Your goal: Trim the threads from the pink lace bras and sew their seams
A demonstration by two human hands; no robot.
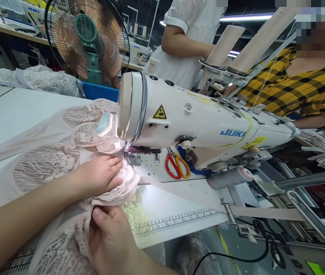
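Pale pink lace garment pieces (44, 168), with a scalloped cup edge, spread across the table and up to the needle area of a white JUKI sewing machine (179, 114). On top of the cup, just left of the presser foot (132, 154), my left hand (102, 176) lies flat with its fingers extended. Lower and nearer to me, my right hand (108, 227) is closed on an edge of the same lace garment, thumb on top; part of its fingers is hidden by cloth.
Red-and-yellow-handled scissors (176, 164) lie on the machine bed. A printed ruler (176, 223) runs along the table front. A grey thread cone (231, 177) sits at right. Behind stand a fan (86, 42), a bundle of lace pieces (42, 80) and two people.
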